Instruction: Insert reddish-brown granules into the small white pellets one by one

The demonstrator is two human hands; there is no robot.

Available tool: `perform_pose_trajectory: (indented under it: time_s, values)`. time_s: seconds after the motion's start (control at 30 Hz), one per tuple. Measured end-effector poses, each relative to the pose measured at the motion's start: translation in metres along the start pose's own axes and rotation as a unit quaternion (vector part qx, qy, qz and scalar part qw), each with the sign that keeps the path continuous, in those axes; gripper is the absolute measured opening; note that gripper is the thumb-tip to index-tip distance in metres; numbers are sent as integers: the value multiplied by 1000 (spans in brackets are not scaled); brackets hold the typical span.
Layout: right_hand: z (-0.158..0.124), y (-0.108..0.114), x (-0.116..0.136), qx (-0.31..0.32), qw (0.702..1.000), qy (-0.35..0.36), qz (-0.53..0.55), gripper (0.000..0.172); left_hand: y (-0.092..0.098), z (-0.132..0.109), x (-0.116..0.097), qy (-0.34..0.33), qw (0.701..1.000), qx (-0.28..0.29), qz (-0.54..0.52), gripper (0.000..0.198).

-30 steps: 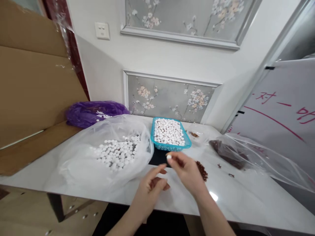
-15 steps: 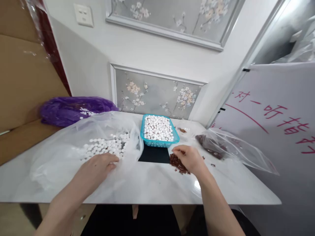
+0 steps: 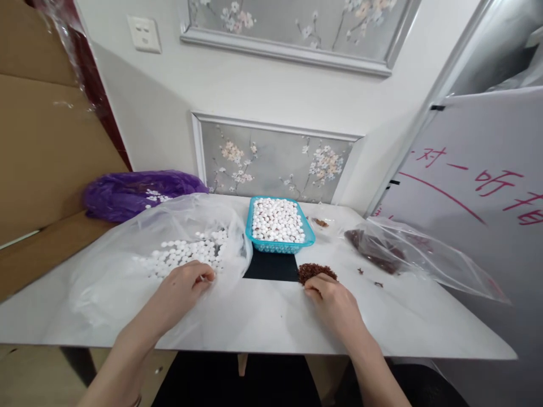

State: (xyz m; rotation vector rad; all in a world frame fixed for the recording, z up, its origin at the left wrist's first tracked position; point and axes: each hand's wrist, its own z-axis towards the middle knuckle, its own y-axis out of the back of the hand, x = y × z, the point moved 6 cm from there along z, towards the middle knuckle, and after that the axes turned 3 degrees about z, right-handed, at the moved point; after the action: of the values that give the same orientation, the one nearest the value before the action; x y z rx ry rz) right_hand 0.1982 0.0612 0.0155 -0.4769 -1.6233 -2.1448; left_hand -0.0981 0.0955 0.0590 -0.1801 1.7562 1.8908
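left hand point(image 3: 182, 289) front-left of teal basket point(image 3: 278, 247), curled over white beads point(image 3: 182, 254), right hand point(image 3: 333, 299) front-right, half-closed on reddish crumbs point(image 3: 316, 272), actual grip unclear

So the white round beads point(image 3: 182, 255) are lying loose in one flat spread inside a floppy clear plastic bag point(image 3: 110, 282) that's sprawling open over the left of the tabletop point(image 3: 275, 319). The small heap of reddish-brown bits point(image 3: 316, 271) is sitting bare on the top, well right of the bag.
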Motion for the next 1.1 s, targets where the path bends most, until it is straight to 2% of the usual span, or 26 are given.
perform_pose_trajectory:
  time_s: [0.1,0.17,0.23,0.3,0.37,0.43,0.5,0.6,0.67,0.77,0.83,1.1]
  values:
    - [-3,1,5,-23,997,19,74,17,8,-4,-1,6,998,-49,-27,14]
    - [-4,-2,9,-17,988,5,156,11,16,-9,-5,24,992,-99,-79,9]
    - [-6,-9,16,5,971,-5,239,8,21,-15,-15,41,972,-145,-181,6]
    - [-9,-15,26,22,953,8,301,8,15,-21,-30,47,936,-164,-307,11]
    - [-11,-18,34,25,940,22,341,7,-3,-25,-50,51,898,-131,-416,15]
    - [-14,-22,36,29,926,13,376,7,-32,-27,-69,65,857,-43,-509,17]
    - [-17,-27,36,43,909,-10,415,9,-63,-29,-79,94,793,30,-601,16]
    - [-23,-30,38,56,871,-36,486,13,-96,-27,-78,142,698,68,-699,16]
    - [-25,-31,41,48,842,-47,535,13,-108,-24,-73,165,664,73,-726,16]
    - [-27,-33,47,31,811,-54,582,11,-115,-20,-67,182,638,75,-744,16]
    - [-26,-36,51,27,805,-51,590,12,-115,-20,-67,179,632,80,-750,14]
    - [-24,-34,63,-5,837,-20,546,13,-112,-22,-72,166,632,101,-750,15]
